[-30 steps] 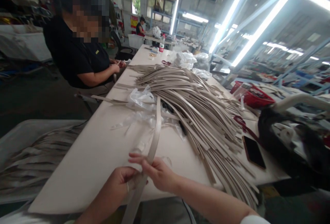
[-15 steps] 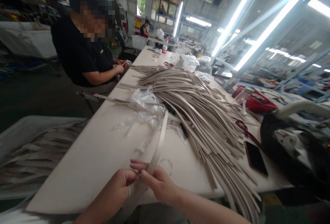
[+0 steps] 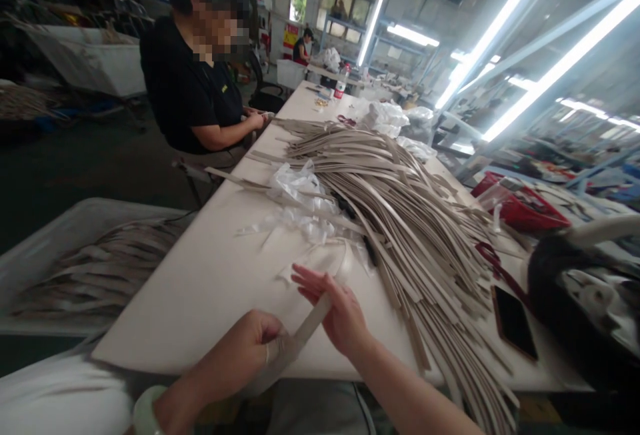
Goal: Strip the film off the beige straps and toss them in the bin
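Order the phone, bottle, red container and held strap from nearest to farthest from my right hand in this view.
1. Held strap: touching the right hand.
2. Phone: right side, near the front.
3. Red container: right side, farther back.
4. Bottle: far end of the table.

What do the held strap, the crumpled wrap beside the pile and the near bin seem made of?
Strap: perhaps leather or synthetic, matte-looking though blurred; smooth, flat, even surface.
Wrap: probably thin plastic film, glossy; translucent, with crinkled highlights.
Bin: likely moulded plastic, dull whitish; smooth, rounded corner.
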